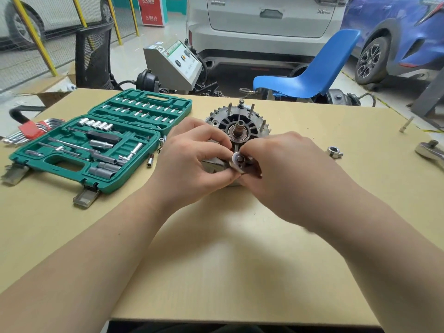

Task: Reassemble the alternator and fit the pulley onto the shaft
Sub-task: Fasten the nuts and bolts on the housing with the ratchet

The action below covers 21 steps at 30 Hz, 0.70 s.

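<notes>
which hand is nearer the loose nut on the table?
Right. The right hand is just left of the nut; the left hand is farther left, across the alternator.

Green socket set [96, 140], blue chair [312, 73]

Car repair workshop: parked cars [264, 22] behind a table [216, 236] with an open socket set [96, 143].

Materials / finish
Alternator [236, 123]: dull cast metal, black plastic fan face, rusty shaft [239, 128]. Washer [237, 160]: bright polished metal. Case [101, 140]: green matt plastic, chrome sockets inside. Tabletop [216, 248]: matt tan cardboard, smooth. Chair [310, 70]: glossy blue plastic.
</notes>
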Each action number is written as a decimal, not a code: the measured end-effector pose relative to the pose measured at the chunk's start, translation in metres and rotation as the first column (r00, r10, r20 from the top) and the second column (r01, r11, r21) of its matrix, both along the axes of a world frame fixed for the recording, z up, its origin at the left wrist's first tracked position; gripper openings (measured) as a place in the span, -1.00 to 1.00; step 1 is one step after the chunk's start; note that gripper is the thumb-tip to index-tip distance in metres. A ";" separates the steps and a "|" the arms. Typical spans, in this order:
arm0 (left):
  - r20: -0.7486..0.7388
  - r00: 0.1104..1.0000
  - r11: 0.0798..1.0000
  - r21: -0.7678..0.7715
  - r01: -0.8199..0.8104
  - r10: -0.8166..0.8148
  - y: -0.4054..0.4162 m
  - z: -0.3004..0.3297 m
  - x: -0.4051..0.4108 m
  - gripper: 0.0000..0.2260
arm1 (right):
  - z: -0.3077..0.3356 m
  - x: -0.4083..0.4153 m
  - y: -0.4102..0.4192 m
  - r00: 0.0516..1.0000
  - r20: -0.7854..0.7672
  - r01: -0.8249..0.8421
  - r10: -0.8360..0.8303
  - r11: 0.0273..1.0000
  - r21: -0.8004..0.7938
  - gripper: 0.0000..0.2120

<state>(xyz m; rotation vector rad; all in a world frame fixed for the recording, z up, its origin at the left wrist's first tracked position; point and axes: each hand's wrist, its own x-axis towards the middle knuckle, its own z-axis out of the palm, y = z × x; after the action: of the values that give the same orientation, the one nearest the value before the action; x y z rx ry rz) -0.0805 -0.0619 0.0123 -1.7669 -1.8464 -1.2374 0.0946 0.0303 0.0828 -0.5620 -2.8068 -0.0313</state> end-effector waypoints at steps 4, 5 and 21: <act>0.010 1.000 1.000 0.006 0.012 -0.012 -0.001 0.001 -0.001 -0.88 | -0.008 -0.004 -0.010 0.994 -0.091 0.048 -0.064 0.986 -0.162 -0.80; 0.010 1.000 1.000 -0.001 0.018 -0.018 -0.001 0.001 -0.001 -0.90 | -0.008 -0.005 -0.011 0.993 -0.098 0.053 -0.070 0.986 -0.159 -0.80; 0.012 1.000 0.999 -0.027 0.028 -0.028 -0.002 0.002 -0.002 -0.83 | -0.003 -0.008 -0.017 0.994 -0.039 0.092 -0.098 0.987 -0.134 -0.66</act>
<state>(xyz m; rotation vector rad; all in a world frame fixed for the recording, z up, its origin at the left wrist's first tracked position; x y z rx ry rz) -0.0824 -0.0644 0.0139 -1.8099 -1.8597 -1.2411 0.0870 0.0130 0.0801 -0.7179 -2.7502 0.1475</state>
